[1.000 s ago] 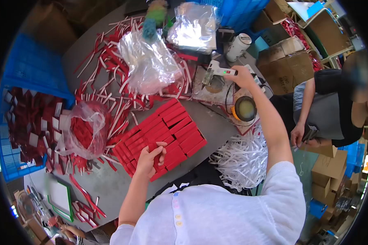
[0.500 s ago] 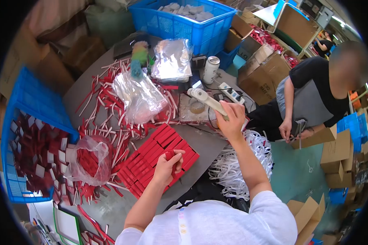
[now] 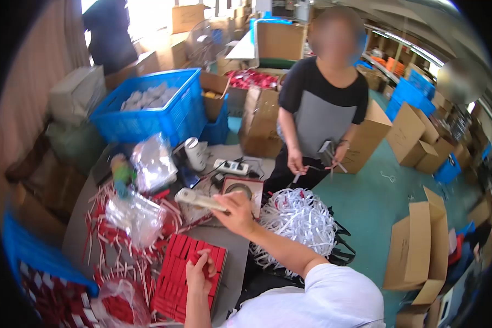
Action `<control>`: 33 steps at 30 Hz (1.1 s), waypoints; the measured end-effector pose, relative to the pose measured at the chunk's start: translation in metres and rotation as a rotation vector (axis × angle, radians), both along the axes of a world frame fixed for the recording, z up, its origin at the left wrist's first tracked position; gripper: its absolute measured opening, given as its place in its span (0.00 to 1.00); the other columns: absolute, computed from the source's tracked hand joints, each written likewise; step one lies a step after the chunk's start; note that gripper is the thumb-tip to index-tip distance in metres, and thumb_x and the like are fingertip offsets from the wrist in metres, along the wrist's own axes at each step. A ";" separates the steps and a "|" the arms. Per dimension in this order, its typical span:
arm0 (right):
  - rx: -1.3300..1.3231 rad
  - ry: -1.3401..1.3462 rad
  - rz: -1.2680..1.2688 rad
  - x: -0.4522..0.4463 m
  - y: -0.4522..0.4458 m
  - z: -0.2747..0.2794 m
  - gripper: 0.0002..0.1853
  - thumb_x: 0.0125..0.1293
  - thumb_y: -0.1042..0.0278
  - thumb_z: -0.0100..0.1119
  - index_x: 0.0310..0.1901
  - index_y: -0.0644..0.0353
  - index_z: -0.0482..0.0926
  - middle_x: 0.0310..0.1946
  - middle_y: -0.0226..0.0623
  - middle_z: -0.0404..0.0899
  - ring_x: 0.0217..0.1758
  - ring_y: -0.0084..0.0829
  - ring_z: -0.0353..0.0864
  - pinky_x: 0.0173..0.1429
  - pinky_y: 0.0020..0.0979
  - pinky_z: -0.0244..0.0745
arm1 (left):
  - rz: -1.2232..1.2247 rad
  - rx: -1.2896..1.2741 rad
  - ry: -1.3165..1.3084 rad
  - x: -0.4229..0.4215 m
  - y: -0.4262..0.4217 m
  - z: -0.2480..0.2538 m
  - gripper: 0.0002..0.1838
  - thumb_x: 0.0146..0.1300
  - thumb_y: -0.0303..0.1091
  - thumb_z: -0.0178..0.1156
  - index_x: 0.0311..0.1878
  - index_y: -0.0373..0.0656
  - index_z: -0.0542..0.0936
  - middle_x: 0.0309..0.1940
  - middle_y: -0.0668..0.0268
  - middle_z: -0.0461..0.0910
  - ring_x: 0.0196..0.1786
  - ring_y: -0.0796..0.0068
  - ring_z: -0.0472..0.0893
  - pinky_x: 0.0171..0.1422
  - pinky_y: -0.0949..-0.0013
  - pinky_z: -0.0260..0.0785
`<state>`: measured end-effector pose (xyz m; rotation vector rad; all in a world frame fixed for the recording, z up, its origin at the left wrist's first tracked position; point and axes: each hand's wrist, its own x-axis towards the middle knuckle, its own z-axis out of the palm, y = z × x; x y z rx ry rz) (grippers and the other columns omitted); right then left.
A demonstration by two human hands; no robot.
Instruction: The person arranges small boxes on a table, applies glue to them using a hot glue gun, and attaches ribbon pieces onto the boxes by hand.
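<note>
My right hand point(image 3: 236, 212) is wrapped round the end of a pale handheld tool point(image 3: 201, 200), held above the worktable's right part. Fingers curled, my left hand point(image 3: 199, 270) is over the block of red folded pieces point(image 3: 172, 279), with a small red piece point(image 3: 194, 258) at its fingertips. Red and white ribbons point(image 3: 98, 218) lie left of the block, partly under clear plastic bags point(image 3: 136, 216). Behind the tool is a framed plate with a round part point(image 3: 238, 191). An open plastic bag of red pieces point(image 3: 120, 306) is at the lower left.
A co-worker point(image 3: 325, 104) stands across, holding strips. A heap of white ribbons point(image 3: 295, 229) is right of the table. A can point(image 3: 194, 153) and a power strip point(image 3: 230, 167) stand at the back. Blue crates point(image 3: 175, 117) and cardboard boxes point(image 3: 415, 246) surround the area.
The view has swung up and right, bringing the co-worker to the centre. My right hand has lifted the tool and turned it. My left hand stays over the red block.
</note>
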<state>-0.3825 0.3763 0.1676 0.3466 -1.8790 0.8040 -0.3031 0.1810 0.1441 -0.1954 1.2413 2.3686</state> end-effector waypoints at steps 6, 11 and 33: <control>-0.107 0.009 0.029 0.014 -0.001 0.001 0.20 0.44 0.72 0.73 0.43 0.59 0.81 0.32 0.35 0.80 0.30 0.35 0.77 0.36 0.33 0.70 | 0.035 -0.007 -0.031 0.009 -0.001 0.004 0.07 0.66 0.28 0.54 0.45 0.38 0.73 0.24 0.67 0.73 0.18 0.79 0.68 0.18 0.77 0.55; -0.776 -0.274 0.240 0.027 -0.019 0.005 0.15 0.54 0.71 0.70 0.43 0.60 0.80 0.33 0.30 0.81 0.33 0.26 0.78 0.37 0.28 0.72 | 0.025 0.000 -0.022 0.016 -0.003 0.002 0.07 0.65 0.28 0.54 0.45 0.38 0.74 0.24 0.67 0.73 0.19 0.79 0.68 0.18 0.77 0.56; -1.236 -0.886 1.139 0.030 -0.043 -0.026 0.08 0.70 0.61 0.53 0.41 0.55 0.69 0.24 0.27 0.70 0.28 0.20 0.71 0.33 0.26 0.70 | 0.059 0.043 -0.096 0.031 -0.021 -0.023 0.07 0.65 0.28 0.53 0.45 0.38 0.74 0.24 0.67 0.73 0.20 0.79 0.68 0.19 0.77 0.56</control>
